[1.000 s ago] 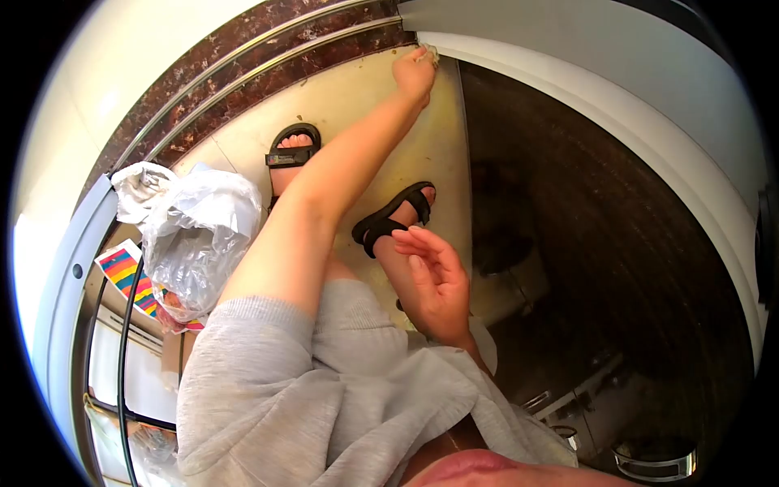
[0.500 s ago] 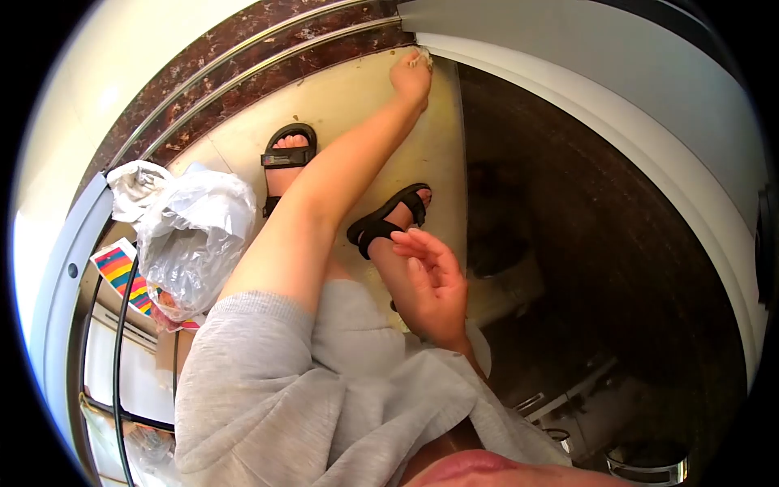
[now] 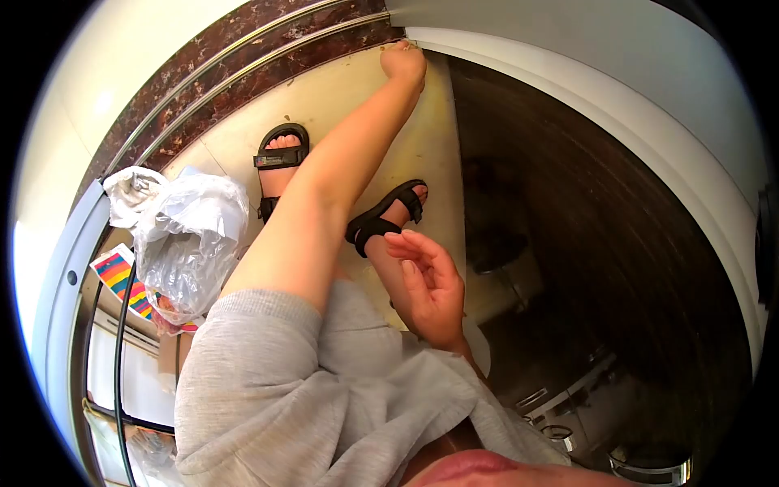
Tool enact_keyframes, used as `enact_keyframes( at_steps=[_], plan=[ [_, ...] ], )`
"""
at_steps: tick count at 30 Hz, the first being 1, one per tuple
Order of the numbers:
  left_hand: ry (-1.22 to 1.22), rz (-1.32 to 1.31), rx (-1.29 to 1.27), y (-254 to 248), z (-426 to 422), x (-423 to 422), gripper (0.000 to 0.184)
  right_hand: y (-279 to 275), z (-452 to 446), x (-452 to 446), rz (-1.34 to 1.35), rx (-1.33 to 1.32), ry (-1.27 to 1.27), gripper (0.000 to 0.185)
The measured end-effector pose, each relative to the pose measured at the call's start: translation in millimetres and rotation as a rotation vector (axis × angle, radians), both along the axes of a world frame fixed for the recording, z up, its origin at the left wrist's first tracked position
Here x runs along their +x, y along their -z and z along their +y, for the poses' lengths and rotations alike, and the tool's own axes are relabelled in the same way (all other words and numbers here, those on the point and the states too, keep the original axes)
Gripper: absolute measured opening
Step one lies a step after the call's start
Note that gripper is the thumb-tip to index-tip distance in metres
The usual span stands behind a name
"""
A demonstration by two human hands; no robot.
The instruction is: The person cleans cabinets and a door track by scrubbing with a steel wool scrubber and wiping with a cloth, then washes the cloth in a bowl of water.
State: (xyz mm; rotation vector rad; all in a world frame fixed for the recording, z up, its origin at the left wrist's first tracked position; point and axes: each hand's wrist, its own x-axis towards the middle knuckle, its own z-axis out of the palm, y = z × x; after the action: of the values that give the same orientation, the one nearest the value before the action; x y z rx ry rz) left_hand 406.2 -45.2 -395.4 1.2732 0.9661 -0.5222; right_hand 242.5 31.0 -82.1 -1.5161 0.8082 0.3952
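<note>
My left hand [image 3: 403,63] reaches down to the far corner of the pale tiled floor [image 3: 434,122], where the dark skirting meets a white panel edge. Its fingers are closed and mostly turned away from me. A whitish crumpled wad, seen in them a moment ago, is almost hidden now. Small brown crumbs lie on the tile nearby. Close to my body, my right hand [image 3: 436,288] hovers above my sandalled foot [image 3: 389,215], palm sideways, fingers loosely bent and apart, holding nothing.
At the left hangs a clear plastic bag [image 3: 191,243] beside a white cloth [image 3: 134,195] and a striped colourful card [image 3: 122,276]. A black-framed rack [image 3: 122,365] stands below. A glossy dark surface [image 3: 592,243] fills the right side, bordered by a white curved edge [image 3: 682,187].
My left hand has shifted slightly up and left in view, into the corner, and the whitish wad has become mostly hidden. My right hand is nearly unchanged.
</note>
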Motion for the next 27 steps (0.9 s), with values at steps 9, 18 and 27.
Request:
enact_keyframes(
  at_steps=[9, 18, 27],
  plan=[
    [0.112, -0.161, -0.023, 16.9, 43.1, -16.3, 0.028, 5.5, 0.8, 4.2, -0.012, 0.015, 0.005, 0.030],
    [0.071, -0.278, 0.074, 17.4, 10.9, -12.2, 0.025, -0.4, 2.3, 2.9, -0.004, 0.014, -0.009, 0.030],
    [0.387, -0.260, 0.172, -6.7, 29.9, 21.8, 0.015, -0.7, 5.4, 4.6, 0.015, 0.002, 0.003, 0.029]
  ],
)
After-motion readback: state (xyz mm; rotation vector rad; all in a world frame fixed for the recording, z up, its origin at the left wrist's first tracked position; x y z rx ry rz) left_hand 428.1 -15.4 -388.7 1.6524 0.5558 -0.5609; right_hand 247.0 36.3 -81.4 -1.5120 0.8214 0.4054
